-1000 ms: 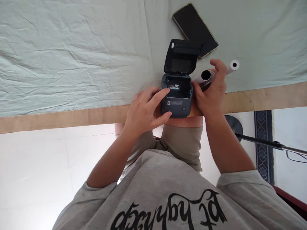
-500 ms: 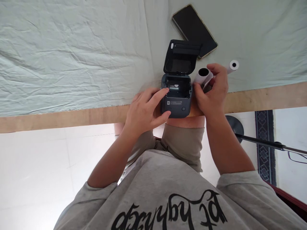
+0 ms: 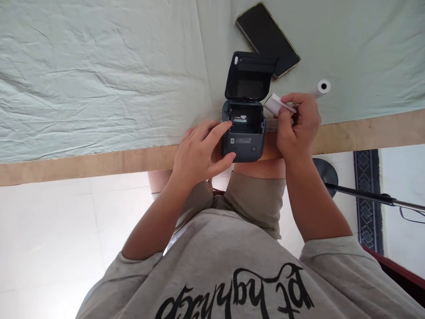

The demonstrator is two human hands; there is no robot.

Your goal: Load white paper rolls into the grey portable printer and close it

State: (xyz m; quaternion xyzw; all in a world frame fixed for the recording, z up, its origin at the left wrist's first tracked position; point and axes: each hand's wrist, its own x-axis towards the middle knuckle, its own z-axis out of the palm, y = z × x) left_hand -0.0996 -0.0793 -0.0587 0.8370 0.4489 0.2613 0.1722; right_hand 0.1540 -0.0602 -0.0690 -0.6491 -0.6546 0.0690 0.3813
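A small dark grey label printer [image 3: 244, 148] sits at the table's front edge, its lid [image 3: 247, 86] standing up and its paper bay exposed with no roll in it. My left hand [image 3: 199, 153] lies along the printer's left side with fingers spread. Its index fingertip touches the bay's rim and the thumb reaches the front left corner. Between thumb and fingers of my right hand [image 3: 299, 124] is a white paper roll [image 3: 275, 105], tilted, with a loose flap of paper standing out from it. The roll is just right of the bay, and my fingers hide part of it.
Beyond the lid lies a dark smartphone [image 3: 268, 40], partly behind it. A second white paper roll [image 3: 322, 88] lies past my right hand. Pale green cloth [image 3: 116, 79] covers the table up to a bare wooden edge [image 3: 83, 164]. A black stand [image 3: 358, 192] is at the lower right.
My right hand has turned the paper roll from upright to lying tilted, so its open core no longer faces up. The left hand stays on the printer.
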